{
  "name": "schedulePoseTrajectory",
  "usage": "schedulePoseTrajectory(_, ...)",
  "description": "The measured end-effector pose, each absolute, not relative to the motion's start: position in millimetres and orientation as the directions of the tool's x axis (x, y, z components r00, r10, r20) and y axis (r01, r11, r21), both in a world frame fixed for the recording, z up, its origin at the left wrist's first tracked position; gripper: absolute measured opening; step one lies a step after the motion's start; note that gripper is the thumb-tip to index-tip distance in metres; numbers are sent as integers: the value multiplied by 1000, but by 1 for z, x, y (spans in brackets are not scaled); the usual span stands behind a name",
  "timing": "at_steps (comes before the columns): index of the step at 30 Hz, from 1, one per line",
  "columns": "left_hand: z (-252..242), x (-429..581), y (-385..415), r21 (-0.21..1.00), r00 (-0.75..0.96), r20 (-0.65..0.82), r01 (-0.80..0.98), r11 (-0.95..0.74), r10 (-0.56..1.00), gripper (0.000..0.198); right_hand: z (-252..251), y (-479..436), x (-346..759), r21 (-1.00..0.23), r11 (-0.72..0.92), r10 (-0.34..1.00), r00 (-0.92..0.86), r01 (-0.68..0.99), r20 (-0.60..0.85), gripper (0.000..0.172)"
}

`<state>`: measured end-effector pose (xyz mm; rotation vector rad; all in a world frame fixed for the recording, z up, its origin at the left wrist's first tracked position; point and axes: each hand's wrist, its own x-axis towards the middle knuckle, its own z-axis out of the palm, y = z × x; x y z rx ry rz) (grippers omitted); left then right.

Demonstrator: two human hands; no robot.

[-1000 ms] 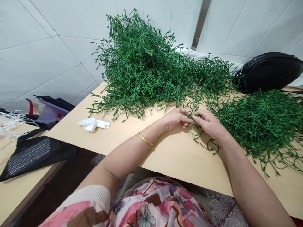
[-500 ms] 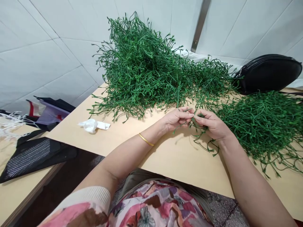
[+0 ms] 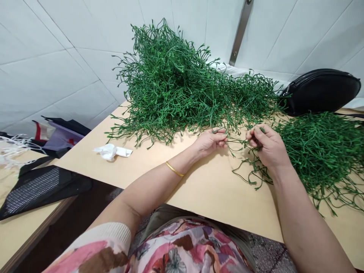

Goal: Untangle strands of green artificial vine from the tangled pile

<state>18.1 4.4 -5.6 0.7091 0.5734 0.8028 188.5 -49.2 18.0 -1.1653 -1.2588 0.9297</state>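
My left hand (image 3: 212,141) is closed, pinching thin green cords (image 3: 234,141) that stretch across to the right. Opposite it, my right hand (image 3: 265,144) is curled shut around the other end of these cords, with a bit of green showing at the thumb. Loose green cords (image 3: 250,176) with knotted ends dangle or lie on the table below my right hand. Behind both hands rises a large heap of green knotted cords (image 3: 176,79). A second, lower pile of green cords (image 3: 324,151) lies right beside my right hand. My fingertips partly hide what they grip.
On the pale wooden table (image 3: 150,167) lies a crumpled white tissue (image 3: 112,151) at left. A black zipped bag (image 3: 324,91) stands at the back right. Another surface at far left carries a black mesh pouch (image 3: 36,189) and white cords (image 3: 14,149). A tiled wall (image 3: 62,72) closes the back.
My right hand has moved right, away from my left hand, and turned into a more closed fist. The green cords between them are now stretched out. My left hand has barely shifted.
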Motion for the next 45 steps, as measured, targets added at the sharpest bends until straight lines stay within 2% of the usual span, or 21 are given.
schedulePoseTrajectory(3,-8,19,5,781,540,-204,-414,468,817,19,11,-48,185,-900,225,942,152,374,299,21)
schedulePoseTrajectory(6,-8,19,3,786,563,-194,-400,471,803,19,6,-49,174,-737,259,927,54,624,371,18)
schedulePoseTrajectory(8,-8,19,2,786,566,-183,-407,466,804,19,2,-48,168,-675,302,927,-41,673,373,19)
schedulePoseTrajectory(10,-9,19,1,792,563,-163,-415,448,810,19,-2,-47,164,-664,327,932,-113,673,345,21)
schedulePoseTrajectory(13,-10,20,0,834,569,-146,-370,410,809,17,-5,-46,162,-635,313,943,-152,706,295,23)
schedulePoseTrajectory(17,-12,24,-1,905,507,-144,-281,320,850,16,0,-47,161,-401,278,942,-167,873,289,21)
schedulePoseTrajectory(18,-12,25,-2,901,495,-156,-283,329,854,16,3,-47,161,-376,288,937,-180,881,299,20)
schedulePoseTrajectory(19,-11,25,-3,883,511,-174,-298,364,842,16,6,-48,161,-410,315,933,-201,856,298,20)
schedulePoseTrajectory(20,-9,25,-4,849,549,-191,-323,418,813,15,9,-49,163,-501,346,931,-226,793,286,21)
schedulePoseTrajectory(22,-2,23,-8,751,659,-196,-375,543,726,13,14,-53,166,-755,346,936,-261,557,237,22)
schedulePoseTrajectory(24,7,20,-14,668,747,-161,-398,628,645,13,20,-58,168,-921,263,948,-255,288,191,24)
schedulePoseTrajectory(26,16,16,-17,617,790,-114,-419,667,602,14,25,-65,169,-969,240,953,-204,58,224,27)
schedulePoseTrajectory(28,19,13,-16,580,806,-65,-450,679,589,16,32,-71,168,-946,288,934,-175,-149,312,33)
schedulePoseTrajectory(30,16,13,-10,553,770,-57,-506,662,636,19,38,-74,168,-907,324,921,-131,-269,367,33)
schedulePoseTrajectory(31,13,14,-6,554,739,-77,-527,645,670,19,40,-74,169,-903,331,926,-89,-274,366,29)
schedulePoseTrajectory(34,1,18,4,623,610,-186,-533,572,771,18,39,-67,178,-919,351,934,141,-179,329,18)
schedulePoseTrajectory(37,-5,21,8,707,491,-241,-502,497,837,17,34,-59,189,-915,398,870,346,-70,352,21)
schedulePoseTrajectory(39,-6,22,8,731,442,-259,-492,473,859,16,30,-59,192,-894,431,781,447,121,436,24)
schedulePoseTrajectory(42,-6,22,6,734,431,-286,-475,485,856,15,27,-65,185,-765,354,689,403,539,603,23)
schedulePoseTrajectory(45,-7,23,5,729,440,-290,-474,495,850,14,23,-72,172,-597,328,736,199,732,648,21)
